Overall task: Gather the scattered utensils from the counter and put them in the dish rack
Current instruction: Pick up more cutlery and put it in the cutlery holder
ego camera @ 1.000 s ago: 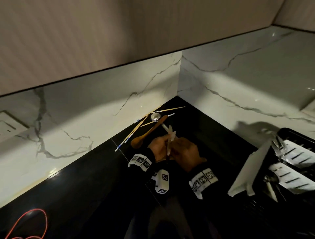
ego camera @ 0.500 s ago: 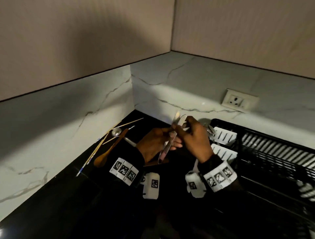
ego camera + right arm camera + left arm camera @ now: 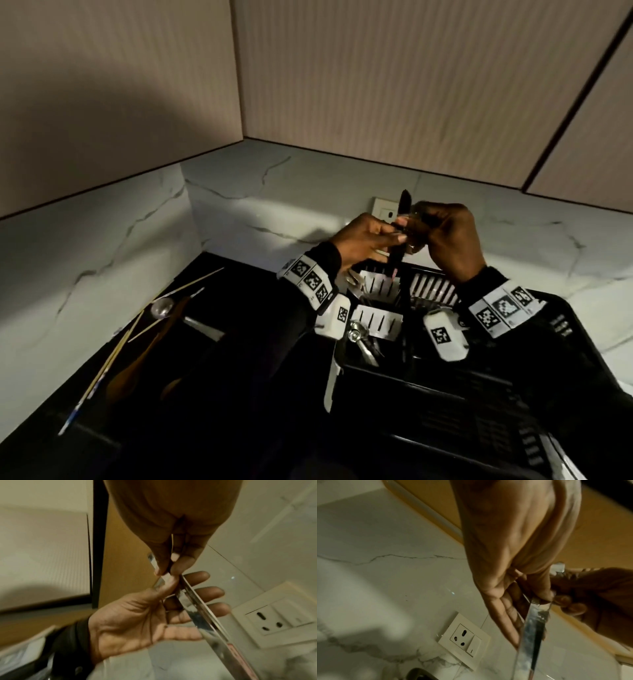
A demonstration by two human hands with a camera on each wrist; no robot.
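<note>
A flat steel utensil [image 3: 398,236] with two long blades stands nearly upright over the black dish rack [image 3: 479,394]. Its lower end hangs just above the rack's white slotted cutlery holder [image 3: 376,322]. My right hand [image 3: 445,236] pinches its upper part [image 3: 193,609] between thumb and fingertips. My left hand [image 3: 366,236] holds it from the other side, thumb on the blade [image 3: 534,626] and straight fingers behind it. On the dark counter at the left lie chopsticks [image 3: 113,349], a steel ladle [image 3: 163,306] and a wooden spoon [image 3: 147,356].
A steel utensil [image 3: 358,334] sits in the rack beside the cutlery holder. A wall socket [image 3: 385,209] is on the marble backsplash right behind my hands. A thin blue-and-white stick [image 3: 73,416] lies by the counter's left wall.
Both hands have carried the steel utensil from the counter corner to the right and up over the dish rack. The utensil has turned more upright.
</note>
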